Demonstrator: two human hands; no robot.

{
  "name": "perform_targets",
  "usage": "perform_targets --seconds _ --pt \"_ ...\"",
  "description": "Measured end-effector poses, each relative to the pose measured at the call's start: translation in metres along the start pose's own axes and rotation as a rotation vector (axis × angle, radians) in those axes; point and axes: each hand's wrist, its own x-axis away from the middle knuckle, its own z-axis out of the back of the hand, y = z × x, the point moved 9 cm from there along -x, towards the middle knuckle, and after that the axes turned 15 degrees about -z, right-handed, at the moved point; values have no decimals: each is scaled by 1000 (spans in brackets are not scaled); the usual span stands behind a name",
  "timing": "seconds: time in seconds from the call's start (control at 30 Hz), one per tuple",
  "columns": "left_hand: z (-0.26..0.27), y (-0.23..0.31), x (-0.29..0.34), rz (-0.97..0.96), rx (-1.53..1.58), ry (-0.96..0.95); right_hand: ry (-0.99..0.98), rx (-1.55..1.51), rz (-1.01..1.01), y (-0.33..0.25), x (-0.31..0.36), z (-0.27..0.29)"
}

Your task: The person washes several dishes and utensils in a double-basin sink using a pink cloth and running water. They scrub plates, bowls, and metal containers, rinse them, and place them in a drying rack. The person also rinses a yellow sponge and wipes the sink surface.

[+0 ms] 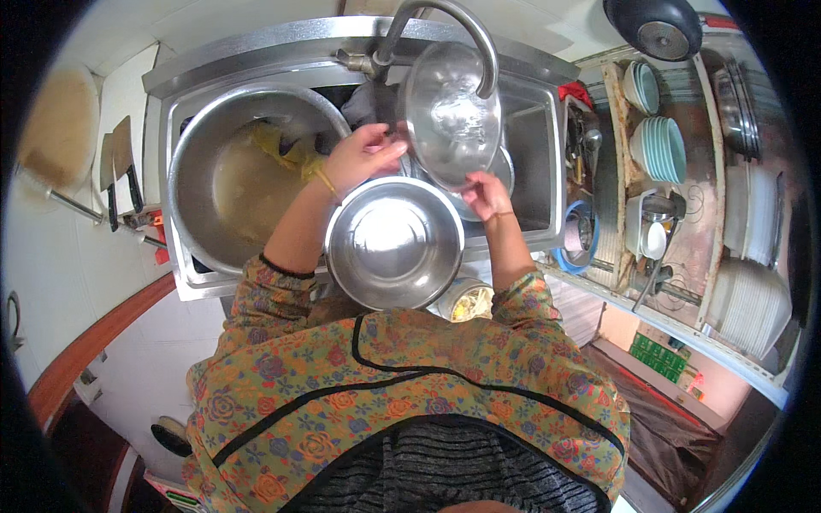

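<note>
"What's the right hand (489, 198) doing?"

"Grasping the near rim of a shiny bowl (457, 141), thumb and fingers pinched on the edge. The bowl lies ahead and slightly left of that hand, tilted, its oval outline longest away from the body."

"And the left hand (369, 156)?"

"Loose, fingers parted, nothing seen in it. It's just beside the bowl's left edge; I can't tell whether they touch. The right is the nearer one, already on it."

"What's around them?"

"A curved metal tap (490, 60) arches over the bowl, beyond both hands. Nearer the body, between the forearms, sits a deep, smooth steel pot (393, 286). Left of the left hand, a wide dull-metal basin (192, 175) holds cloudy water and a limp yellow cloth (275, 150)."
</note>
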Motion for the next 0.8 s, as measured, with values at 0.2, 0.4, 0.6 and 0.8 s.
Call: perform_targets --seconds 0.2,0.4,0.6,0.8 --pt "44 -74 98 223 -806 -265 518 430 678 -101 66 -26" --pt "36 -79 120 38 -917 -270 1065 1318 1157 -133 175 -50" --pt "53 -29 116 129 -825 -187 1226 1570 1221 -127 219 -22" --pt "35 20 52 20 -636 77 1051 687 1424 -133 298 48"
